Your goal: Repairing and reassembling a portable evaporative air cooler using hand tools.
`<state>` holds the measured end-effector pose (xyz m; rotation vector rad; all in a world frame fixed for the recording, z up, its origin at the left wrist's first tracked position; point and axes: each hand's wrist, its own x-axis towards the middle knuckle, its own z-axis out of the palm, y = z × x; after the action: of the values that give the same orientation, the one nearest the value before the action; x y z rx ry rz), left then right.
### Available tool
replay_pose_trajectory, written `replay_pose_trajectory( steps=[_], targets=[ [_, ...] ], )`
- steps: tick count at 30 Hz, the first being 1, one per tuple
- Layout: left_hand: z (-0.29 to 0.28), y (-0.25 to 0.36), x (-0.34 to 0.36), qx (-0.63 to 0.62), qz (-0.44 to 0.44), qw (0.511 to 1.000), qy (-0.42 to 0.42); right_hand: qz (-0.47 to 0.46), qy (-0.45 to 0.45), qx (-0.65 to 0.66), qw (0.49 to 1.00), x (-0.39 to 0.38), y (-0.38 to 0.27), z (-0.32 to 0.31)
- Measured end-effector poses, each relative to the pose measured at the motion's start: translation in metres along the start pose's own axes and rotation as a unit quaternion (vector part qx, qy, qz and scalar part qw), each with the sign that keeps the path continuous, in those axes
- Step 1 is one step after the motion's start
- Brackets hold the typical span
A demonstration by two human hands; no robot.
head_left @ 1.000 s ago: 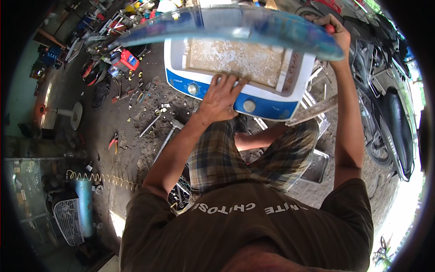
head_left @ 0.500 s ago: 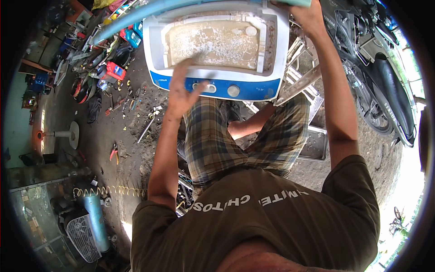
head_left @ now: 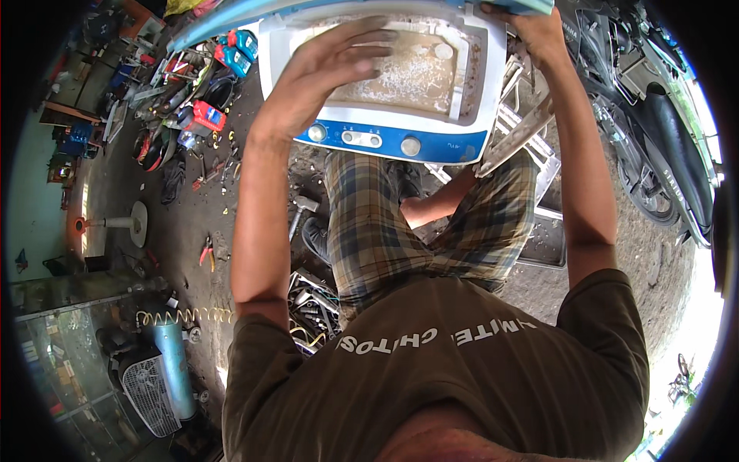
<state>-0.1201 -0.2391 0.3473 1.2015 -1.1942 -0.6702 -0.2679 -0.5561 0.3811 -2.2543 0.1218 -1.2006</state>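
Note:
In front of me is a white appliance housing (head_left: 499, 85) with a blue control panel (head_left: 454, 146) along its near side, carrying round knobs and small switches. Its recessed inside (head_left: 419, 81) is stained brown, with white flaking patches. A translucent blue lid (head_left: 254, 17) stands raised at the far edge, partly cut off by the picture's top. My right hand (head_left: 539, 35) grips the right end of this lid. Over the left part of the recess hovers my left hand (head_left: 327, 73), open, fingers stretched to the right and holding nothing.
A white metal frame (head_left: 519, 127) stands right of the housing, near a dark tray (head_left: 543, 242). Parked motorbikes (head_left: 662, 146) line the right. On the left floor lie a hammer (head_left: 302, 212), pliers (head_left: 206, 252), bottles (head_left: 239, 50) and scattered tools. A toolbox (head_left: 312, 304) sits by my left leg.
My left hand has moved from above the control panel up over the recess. The view has shifted slightly, and the hammer's head now shows beside my left arm. My right hand stays on the lid.

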Motion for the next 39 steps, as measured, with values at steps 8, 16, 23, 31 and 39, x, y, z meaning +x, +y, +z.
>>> replay_pose_trajectory(
  steps=[8,16,23,31,39],
  targets=[
    [0.031,0.0,0.025,0.326,-0.14,0.932,-0.073,0.015,0.045,0.034,0.998,-0.017,0.028,0.011],
    [-0.001,-0.071,0.001,0.664,0.109,0.736,-0.075,0.157,0.014,0.113,0.981,-0.041,0.007,0.018],
    [0.012,-0.095,-0.016,0.511,0.013,0.859,0.017,0.03,0.094,-0.168,0.981,-0.058,0.007,0.003],
    [0.024,-0.083,-0.019,0.457,-0.035,0.885,0.078,0.17,0.333,0.093,0.923,-0.102,-0.079,-0.037],
    [0.012,-0.102,-0.016,0.372,-0.047,0.926,0.052,0.381,0.323,0.272,0.823,-0.202,-0.097,-0.009]
  ],
)
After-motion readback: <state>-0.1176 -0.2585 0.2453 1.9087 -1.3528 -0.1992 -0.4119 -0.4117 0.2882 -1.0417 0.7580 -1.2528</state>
